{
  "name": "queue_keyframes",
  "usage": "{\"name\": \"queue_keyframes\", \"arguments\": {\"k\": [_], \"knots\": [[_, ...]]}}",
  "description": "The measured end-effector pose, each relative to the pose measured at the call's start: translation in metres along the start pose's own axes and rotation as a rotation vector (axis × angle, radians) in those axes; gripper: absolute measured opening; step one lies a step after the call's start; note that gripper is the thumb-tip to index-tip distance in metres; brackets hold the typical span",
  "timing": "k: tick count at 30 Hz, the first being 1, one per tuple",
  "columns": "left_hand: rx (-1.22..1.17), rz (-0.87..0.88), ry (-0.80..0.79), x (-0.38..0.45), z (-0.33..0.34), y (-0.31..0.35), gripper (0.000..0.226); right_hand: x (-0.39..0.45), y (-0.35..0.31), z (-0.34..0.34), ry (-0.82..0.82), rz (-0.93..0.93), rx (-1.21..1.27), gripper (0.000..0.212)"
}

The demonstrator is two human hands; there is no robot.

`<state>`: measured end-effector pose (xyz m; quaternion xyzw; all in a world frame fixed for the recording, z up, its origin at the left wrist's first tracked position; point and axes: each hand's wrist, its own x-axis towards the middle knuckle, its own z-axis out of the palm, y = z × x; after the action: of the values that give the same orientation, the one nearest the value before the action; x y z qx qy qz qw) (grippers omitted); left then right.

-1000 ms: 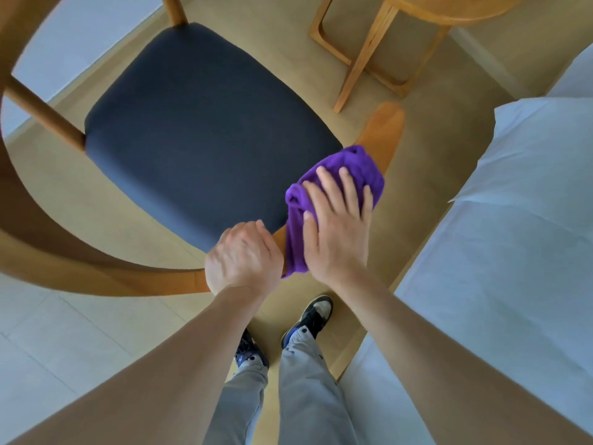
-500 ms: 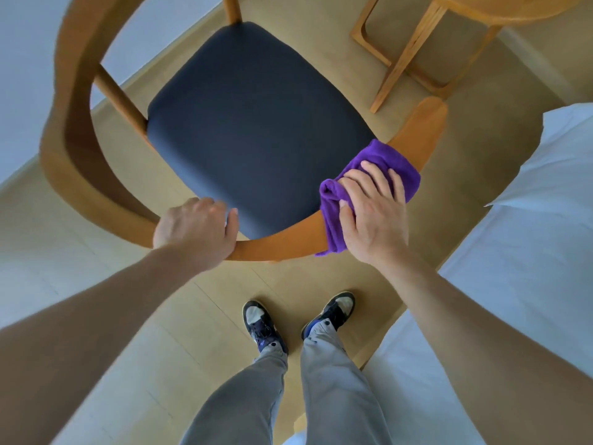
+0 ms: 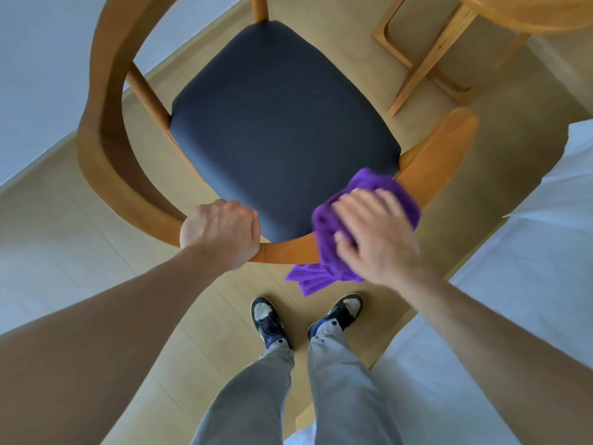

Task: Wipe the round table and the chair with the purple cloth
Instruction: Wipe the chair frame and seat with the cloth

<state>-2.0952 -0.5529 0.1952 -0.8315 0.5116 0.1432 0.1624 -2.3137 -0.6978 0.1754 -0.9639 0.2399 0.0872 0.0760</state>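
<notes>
A wooden chair (image 3: 106,175) with a dark seat cushion (image 3: 282,123) and a curved backrest rail stands below me. My left hand (image 3: 221,234) grips the near part of the rail. My right hand (image 3: 373,234) presses the purple cloth (image 3: 324,271) onto the rail to the right, fingers spread over it and thumb against its side. A corner of the cloth hangs below the rail. The round wooden table (image 3: 526,17) shows at the top right, only its edge and legs in view.
A bed with white sheets (image 3: 529,284) fills the right side, close to the chair arm. My legs and shoes (image 3: 269,319) stand on the pale wood floor just behind the chair. A light wall runs along the left.
My right hand has slid the cloth back along the rail toward me, and a corner now hangs down. My left hand has shifted right along the rail, still gripping it.
</notes>
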Motion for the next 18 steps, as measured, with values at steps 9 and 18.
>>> {"name": "queue_keyframes", "arguments": {"k": [9, 18], "knots": [[-0.007, 0.035, 0.008, 0.0, 0.002, -0.003, 0.047, 0.021, -0.075, -0.001, 0.105, 0.613, 0.14, 0.038], [-0.037, 0.036, -0.001, 0.001, 0.002, -0.004, 0.046, 0.011, -0.003, -0.008, -0.091, -0.252, -0.017, 0.049]]}}
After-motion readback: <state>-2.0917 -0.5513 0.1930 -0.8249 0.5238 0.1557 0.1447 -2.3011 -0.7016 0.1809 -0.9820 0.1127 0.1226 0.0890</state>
